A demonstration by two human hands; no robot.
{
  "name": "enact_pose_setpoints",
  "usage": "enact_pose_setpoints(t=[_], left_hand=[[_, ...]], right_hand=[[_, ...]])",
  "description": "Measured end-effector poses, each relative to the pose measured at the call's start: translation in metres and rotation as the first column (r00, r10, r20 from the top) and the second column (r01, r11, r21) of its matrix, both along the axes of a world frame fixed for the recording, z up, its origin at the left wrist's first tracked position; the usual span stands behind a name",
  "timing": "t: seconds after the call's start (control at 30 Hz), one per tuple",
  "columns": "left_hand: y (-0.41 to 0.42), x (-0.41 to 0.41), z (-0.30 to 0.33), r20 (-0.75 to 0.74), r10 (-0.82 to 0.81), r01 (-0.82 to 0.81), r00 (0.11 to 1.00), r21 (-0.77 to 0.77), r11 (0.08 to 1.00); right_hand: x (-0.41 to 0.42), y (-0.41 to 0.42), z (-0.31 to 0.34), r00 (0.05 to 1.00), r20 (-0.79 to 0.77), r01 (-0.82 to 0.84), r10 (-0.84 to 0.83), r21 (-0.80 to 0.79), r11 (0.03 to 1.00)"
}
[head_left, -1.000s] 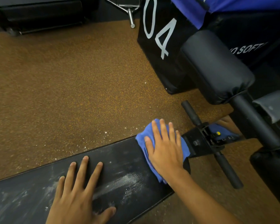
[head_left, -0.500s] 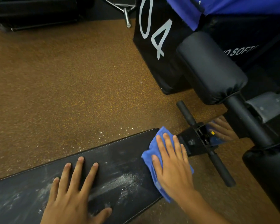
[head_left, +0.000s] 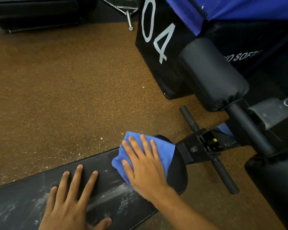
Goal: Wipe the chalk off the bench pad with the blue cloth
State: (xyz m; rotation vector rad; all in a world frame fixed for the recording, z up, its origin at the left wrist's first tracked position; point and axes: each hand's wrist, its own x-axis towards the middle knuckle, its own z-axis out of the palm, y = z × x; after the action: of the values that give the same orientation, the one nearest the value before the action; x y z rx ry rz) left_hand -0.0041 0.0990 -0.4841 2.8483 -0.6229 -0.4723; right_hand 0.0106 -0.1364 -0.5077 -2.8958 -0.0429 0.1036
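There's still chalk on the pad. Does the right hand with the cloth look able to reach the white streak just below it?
Probably yes: the right hand presses the blue cloth right beside the chalk streak, with bare bench pad between. The left hand lies just clear.

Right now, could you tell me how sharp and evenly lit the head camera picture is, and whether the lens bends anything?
In the head view, the right hand on the blue cloth and the chalk streak on the bench pad are fairly sharp; the lighting is soft and even, with only a faint sheen on the roller pad; the wide-angle lens splays the frame edges.
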Motion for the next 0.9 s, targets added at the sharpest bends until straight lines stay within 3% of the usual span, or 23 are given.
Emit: enact_pose_setpoints(t=[0.07,0.23,0.43,0.57,0.67,0.9], left_hand=[[0.001,0.002,0.001,0.006,0.001,-0.002,1.000,0.007,1.000],[0.000,0.001,0.000,0.026,-0.007,0.007,1.000,0.018,1.000],[0.000,-0.002,0.003,-0.003,0.002,-0.002,1.000,0.013,1.000],[0.000,-0.003,0.003,-0.008,0.002,-0.002,1.000,0.005,1.000],[0.000,-0.003,0.003,-0.003,0.006,-0.006,1.000,-0.001,1.000],[0.003,-0.003,0.001,0.012,-0.011,0.011,1.000,0.021,1.000]], right_hand=[[0.002,-0.018,-0.004,0.998,0.029,0.049,-0.048,-0.016,0.999],[0.025,-0.058,-0.001,0.875,-0.068,0.476,-0.479,-0.062,0.877],[-0.021,-0.072,0.002,0.727,-0.101,0.687,-0.680,0.089,0.721],[-0.053,-0.058,-0.004,0.727,-0.084,0.687,-0.682,0.096,0.721],[-0.067,-0.049,-0.011,0.786,-0.022,0.619,-0.618,0.018,0.786],[-0.041,-0.061,-0.010,0.841,0.021,0.541,-0.541,-0.004,0.841]])
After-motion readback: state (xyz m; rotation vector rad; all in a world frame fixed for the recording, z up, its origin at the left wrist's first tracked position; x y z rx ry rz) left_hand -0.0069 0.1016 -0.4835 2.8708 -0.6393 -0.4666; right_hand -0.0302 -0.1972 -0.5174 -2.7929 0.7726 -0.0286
